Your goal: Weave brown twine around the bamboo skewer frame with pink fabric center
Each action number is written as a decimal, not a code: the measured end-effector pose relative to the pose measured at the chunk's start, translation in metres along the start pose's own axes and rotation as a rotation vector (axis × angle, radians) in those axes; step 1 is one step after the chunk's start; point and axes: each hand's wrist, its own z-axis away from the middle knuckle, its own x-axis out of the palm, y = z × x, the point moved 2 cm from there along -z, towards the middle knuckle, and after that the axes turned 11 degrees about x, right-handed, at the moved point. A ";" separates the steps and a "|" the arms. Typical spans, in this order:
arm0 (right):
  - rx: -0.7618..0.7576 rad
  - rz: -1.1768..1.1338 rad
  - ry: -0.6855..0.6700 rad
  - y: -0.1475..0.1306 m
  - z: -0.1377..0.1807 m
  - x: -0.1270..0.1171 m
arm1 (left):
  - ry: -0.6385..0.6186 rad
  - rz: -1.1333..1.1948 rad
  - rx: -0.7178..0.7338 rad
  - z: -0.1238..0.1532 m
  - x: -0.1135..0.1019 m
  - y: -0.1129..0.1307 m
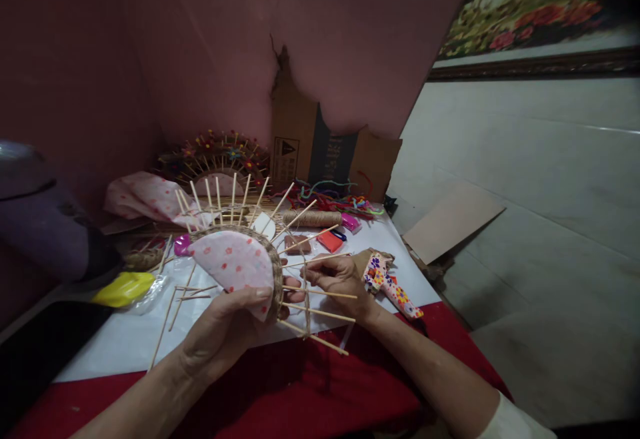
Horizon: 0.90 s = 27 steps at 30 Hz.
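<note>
My left hand [223, 325] grips a half-round panel [233, 259] by its lower right edge, thumb on the front. Pale cloth with red spots covers the panel, and a braided twine band [277, 269] runs round its curve. Thin wooden sticks [295, 222] fan outward from that band. Among the right-hand sticks, my right hand [337, 282] pinches a strand of twine [307, 315], which crosses several lower sticks. Beside my right wrist lies a flower-patterned, glue-gun-shaped thing [395, 285].
Behind the panel lie a twine roll [313, 219], a red packet [330, 241] and colourful pipe cleaners [325, 192]. A decorated stick fan [215, 159] stands at the back by torn cardboard [295, 132]. Left are loose sticks [193, 292] and a yellow packet [125, 289].
</note>
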 end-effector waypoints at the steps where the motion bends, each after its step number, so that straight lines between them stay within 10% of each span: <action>1: -0.011 0.008 0.003 0.000 0.000 0.000 | 0.013 -0.010 0.013 0.000 0.001 0.001; 27: -0.077 0.162 0.090 -0.001 0.005 -0.013 | 0.070 0.003 0.064 -0.001 0.001 0.002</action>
